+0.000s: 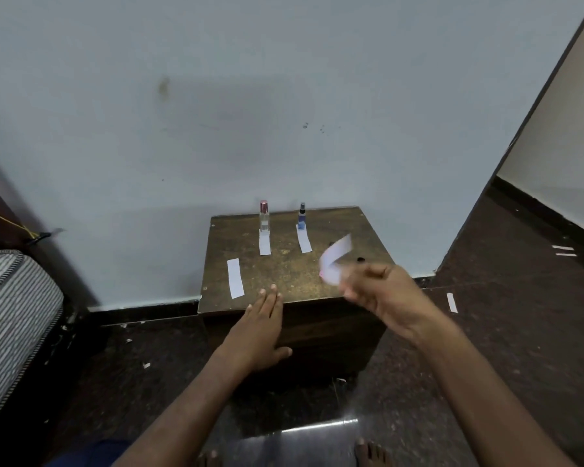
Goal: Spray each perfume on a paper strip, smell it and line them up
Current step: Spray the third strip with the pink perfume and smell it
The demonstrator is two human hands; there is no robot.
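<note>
Paper strip (334, 261), curled and blurred, sits pinched in the right hand (381, 291); it looks light and floppy, best held by one end. Left hand (262, 328) rests flat, fingers straight, on the desk (290, 271) near edge.

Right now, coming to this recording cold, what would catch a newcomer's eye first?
The right hand, blurred above the wooden cabinet's right front corner, holds a curled paper strip. At the back stand a pink-capped bottle and a blue bottle, each with a white strip in front. The left hand rests flat on the front edge, near a loose strip.
</note>
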